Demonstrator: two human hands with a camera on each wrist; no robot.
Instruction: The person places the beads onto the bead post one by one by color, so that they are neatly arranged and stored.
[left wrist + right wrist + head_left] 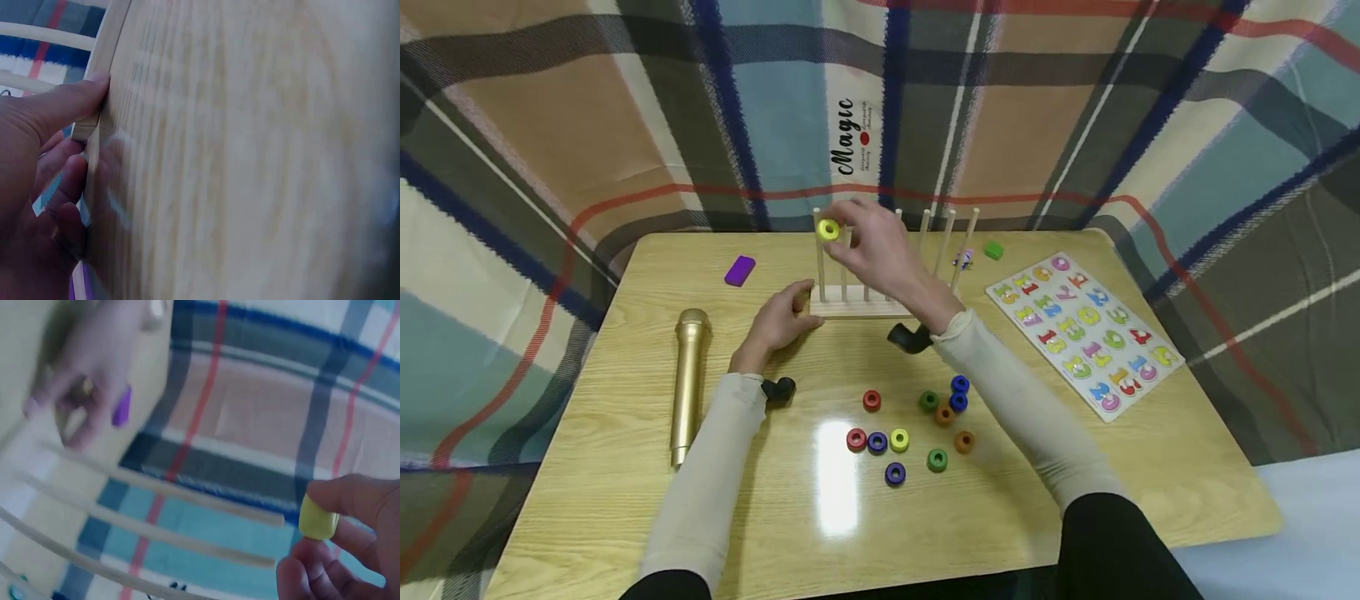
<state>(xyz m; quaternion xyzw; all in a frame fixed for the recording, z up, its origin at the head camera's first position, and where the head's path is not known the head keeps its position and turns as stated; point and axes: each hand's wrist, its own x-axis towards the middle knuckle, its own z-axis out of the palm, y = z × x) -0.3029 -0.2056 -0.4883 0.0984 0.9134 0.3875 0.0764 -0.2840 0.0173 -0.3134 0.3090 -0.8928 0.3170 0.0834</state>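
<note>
My right hand (pixel 880 250) pinches a yellow ring (pixel 828 230) between thumb and fingers, close to the top of the leftmost peg of a wooden peg rack (pixel 857 310). In the right wrist view the yellow ring (pixel 317 517) is just off a peg's tip (pixel 275 519), apart from it. My left hand (pixel 782 321) grips the left end of the rack's base. Its thumb (pixel 81 100) lies on the base edge, the other fingers bent beside it in the left wrist view. The right hand hides some of the pegs.
Loose red, blue, green, orange and yellow rings (pixel 898 440) lie on the table nearer the body. A gold microphone-shaped cylinder (pixel 688 383) is at left, with a purple block (pixel 740 271) behind it. A number puzzle board (pixel 1086 333), green block (pixel 994 250) and small figure (pixel 964 259) are at right.
</note>
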